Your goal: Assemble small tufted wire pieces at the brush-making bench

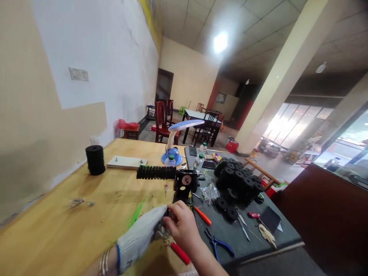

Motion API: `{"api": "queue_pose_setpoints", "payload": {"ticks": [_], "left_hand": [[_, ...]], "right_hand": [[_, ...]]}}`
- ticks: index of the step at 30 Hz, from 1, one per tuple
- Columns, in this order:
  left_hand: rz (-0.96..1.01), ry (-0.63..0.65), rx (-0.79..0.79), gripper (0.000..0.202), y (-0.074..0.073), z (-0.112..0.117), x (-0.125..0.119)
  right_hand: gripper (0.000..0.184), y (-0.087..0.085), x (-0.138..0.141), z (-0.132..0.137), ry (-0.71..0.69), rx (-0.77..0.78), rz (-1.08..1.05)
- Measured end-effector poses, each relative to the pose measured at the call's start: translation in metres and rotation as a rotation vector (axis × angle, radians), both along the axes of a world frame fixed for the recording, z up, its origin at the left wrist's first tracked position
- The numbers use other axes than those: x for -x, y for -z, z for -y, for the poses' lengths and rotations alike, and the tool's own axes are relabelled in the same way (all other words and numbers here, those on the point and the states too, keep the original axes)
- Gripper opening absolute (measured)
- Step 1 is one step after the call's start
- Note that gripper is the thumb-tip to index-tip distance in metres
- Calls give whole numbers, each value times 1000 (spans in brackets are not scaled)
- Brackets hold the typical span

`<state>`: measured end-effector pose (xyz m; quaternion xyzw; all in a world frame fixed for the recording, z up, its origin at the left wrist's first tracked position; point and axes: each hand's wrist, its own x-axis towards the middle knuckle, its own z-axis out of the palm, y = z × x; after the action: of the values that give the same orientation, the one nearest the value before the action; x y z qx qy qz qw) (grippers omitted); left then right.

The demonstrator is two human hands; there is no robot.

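My left hand (pixel 141 234) wears a white knit glove and is curled closed around a small item that I cannot make out, low over the wooden table (pixel 86 214). My bare right hand (pixel 182 226) pinches at the same spot, fingertips meeting the glove. Green strands (pixel 137 213) stick out just beyond the glove. Right behind the hands stands a small black vise-like fixture (pixel 185 184) with a long black bristled rod (pixel 155 172) pointing left from it.
A black foam cylinder (pixel 95 160) and a wooden board (pixel 127 162) lie at the far left. A dark mat (pixel 230 230) carries stacked black foam discs (pixel 238 180), blue pliers (pixel 217 243), an orange tool (pixel 202 216) and scissors. A blue desk lamp (pixel 175 142) stands behind.
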<state>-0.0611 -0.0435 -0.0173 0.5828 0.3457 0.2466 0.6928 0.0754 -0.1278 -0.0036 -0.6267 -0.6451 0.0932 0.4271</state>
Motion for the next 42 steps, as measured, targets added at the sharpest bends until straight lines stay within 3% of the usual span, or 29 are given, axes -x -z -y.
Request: {"api": "queue_pose_setpoints", "payload": {"ticks": [5, 9, 14, 18, 28, 33, 37, 42], "left_hand": [[-35, 75, 93, 24, 16, 29, -37], [-69, 101, 153, 41, 19, 50, -45], [-137, 53, 41, 42, -3, 53, -22], [-180, -50, -29, 43, -23, 41, 1], [-67, -232, -56, 62, -41, 12, 52], [-18, -505, -187, 71, -62, -10, 77], [-38, -519, -186, 68, -65, -4, 81], [-51, -373, -115, 62, -40, 5, 73]], "right_hand": [[20, 17, -27, 31, 31, -1, -166], [21, 40, -65, 54, 135, 71, -152], [25, 83, -146, 81, 497, 366, 162], [19, 99, -184, 82, 536, 578, 309], [21, 83, -171, 92, 593, 620, 326], [24, 57, -160, 88, 598, 462, 284], [25, 29, -165, 56, 623, 415, 311], [26, 16, -195, -9, 697, 540, 325]]}}
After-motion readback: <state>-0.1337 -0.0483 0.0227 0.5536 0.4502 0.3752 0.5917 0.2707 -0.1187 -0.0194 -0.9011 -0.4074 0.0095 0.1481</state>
